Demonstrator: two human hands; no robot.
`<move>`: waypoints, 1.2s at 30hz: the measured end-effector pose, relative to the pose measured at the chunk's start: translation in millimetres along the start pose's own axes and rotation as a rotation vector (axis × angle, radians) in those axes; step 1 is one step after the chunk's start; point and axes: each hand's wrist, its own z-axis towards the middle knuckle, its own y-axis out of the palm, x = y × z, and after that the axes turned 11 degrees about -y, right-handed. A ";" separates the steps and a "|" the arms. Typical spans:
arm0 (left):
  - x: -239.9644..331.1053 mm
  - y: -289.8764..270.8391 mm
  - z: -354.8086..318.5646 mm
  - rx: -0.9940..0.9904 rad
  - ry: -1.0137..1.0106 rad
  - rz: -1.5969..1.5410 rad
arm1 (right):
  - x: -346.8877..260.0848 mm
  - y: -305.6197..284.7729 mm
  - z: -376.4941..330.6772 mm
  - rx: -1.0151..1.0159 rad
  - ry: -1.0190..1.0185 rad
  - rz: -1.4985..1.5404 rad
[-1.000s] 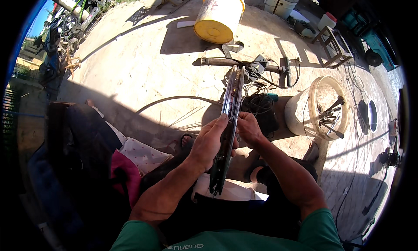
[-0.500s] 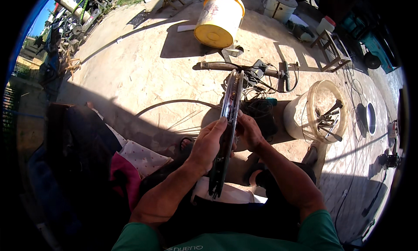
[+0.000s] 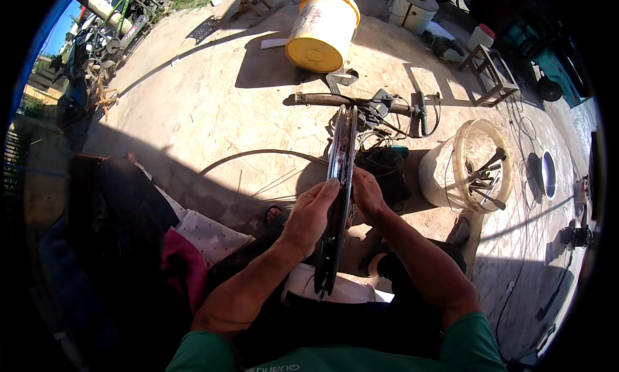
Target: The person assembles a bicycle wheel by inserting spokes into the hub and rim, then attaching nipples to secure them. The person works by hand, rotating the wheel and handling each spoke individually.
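Observation:
A bare bicycle wheel rim point(image 3: 337, 211) stands upright between my arms, edge-on, its channel showing with no tyre on it. My left hand point(image 3: 308, 214) is closed on the rim's left side, the thumb lying along the edge. On the other side my right hand point(image 3: 367, 192) grips the rim slightly farther away, and its fingertips are mostly hidden behind the rim. The far end of the rim reaches a hand pump point(image 3: 322, 99) lying on the ground, though I cannot tell if they touch. The near end comes down close to my lap.
To the right stands a white bucket point(image 3: 445, 169) holding several tools. A yellow-and-white bucket point(image 3: 324, 33) lies on its side ahead. Dark cables point(image 3: 383, 156) sit beyond my right hand. A small wooden stool point(image 3: 490, 78) is at the far right, and a seated person's pink cloth point(image 3: 184, 265) is at left.
The rim has turned slightly, and its near end has shifted a little to the right. Both hands keep their hold, with the right hand moved only slightly.

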 end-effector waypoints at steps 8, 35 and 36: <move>-3.8 -4.4 3.1 -0.014 0.012 0.063 | 0.5 6.2 0.4 0.042 -0.057 0.013; -12.6 1.4 4.3 -0.089 0.006 0.120 | -0.9 1.7 2.6 0.011 -0.248 0.010; -12.8 -0.5 5.1 -0.117 0.008 0.136 | -0.8 0.6 2.5 0.008 -0.246 0.006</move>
